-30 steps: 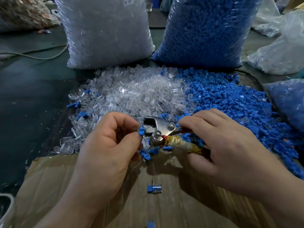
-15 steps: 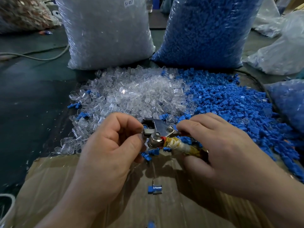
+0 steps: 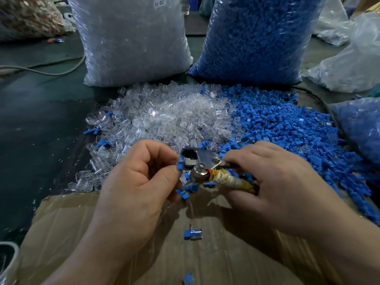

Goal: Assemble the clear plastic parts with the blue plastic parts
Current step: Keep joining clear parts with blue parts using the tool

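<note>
Blue part (image 3: 180,163) pinched by left hand (image 3: 133,182) at left edge of metal tool (image 3: 198,161).
Right hand (image 3: 277,182) grips tool handle; part prob. light, stiff, slick & tiny: pinch by head.

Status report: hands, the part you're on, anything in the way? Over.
Left hand pinches blue part at the head of the metal tool. Right hand grips its wrapped handle. One assembled piece lies on the cardboard; nothing blocking the hands.

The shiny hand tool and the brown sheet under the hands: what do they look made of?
Shiny hand tool: likely bare steel, with bright reflections and rivets; its handle looks wrapped in yellowed tape or cloth. Brown sheet: apparently cardboard, matte and creased.
</note>
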### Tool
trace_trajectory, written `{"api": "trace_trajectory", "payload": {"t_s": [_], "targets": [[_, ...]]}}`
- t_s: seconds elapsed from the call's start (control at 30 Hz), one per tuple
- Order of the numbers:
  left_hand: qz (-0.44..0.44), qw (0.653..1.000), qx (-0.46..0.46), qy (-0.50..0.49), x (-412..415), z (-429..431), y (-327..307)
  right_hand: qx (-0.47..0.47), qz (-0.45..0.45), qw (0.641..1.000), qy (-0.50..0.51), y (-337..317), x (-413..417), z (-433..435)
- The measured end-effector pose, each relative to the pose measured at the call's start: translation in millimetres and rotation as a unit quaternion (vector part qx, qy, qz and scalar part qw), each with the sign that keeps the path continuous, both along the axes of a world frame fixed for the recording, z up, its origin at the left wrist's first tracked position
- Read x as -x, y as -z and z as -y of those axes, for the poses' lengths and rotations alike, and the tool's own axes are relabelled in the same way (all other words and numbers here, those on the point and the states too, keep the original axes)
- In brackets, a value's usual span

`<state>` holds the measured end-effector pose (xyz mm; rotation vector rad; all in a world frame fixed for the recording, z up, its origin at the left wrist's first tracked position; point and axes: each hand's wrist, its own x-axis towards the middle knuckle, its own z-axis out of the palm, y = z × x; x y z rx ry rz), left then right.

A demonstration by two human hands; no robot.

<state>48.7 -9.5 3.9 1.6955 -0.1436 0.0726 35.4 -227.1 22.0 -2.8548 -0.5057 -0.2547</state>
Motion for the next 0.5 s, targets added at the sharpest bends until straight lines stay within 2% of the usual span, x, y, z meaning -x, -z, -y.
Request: {"api": "trace_trajectory", "payload": {"t_s": [0.07, 0.17, 0.3, 0.43, 0.5], "targets": [[-0.038, 0.999, 0.0, -0.014, -4, -3, 2, 0.029, 0.013, 0.999, 0.032, 1, -6, 7], [-0.117, 0.993, 0.015, 0.016, -5, -2, 3, 0.06, 0.013, 0.994, 0.088, 4, -20, 13], [-0.148, 0.988, -0.021, 0.034, -2, 2, 3, 0.101, -0.01, 0.989, 0.11, 8, -32, 11], [-0.165, 0.985, -0.029, 0.028, -4, 3, 4, 0.089, -0.029, 0.989, 0.11, 9, -33, 11], [-0.164, 0.986, -0.023, 0.027, -2, 5, 4, 0.046, 0.017, 0.993, 0.105, 6, -28, 9]]}}
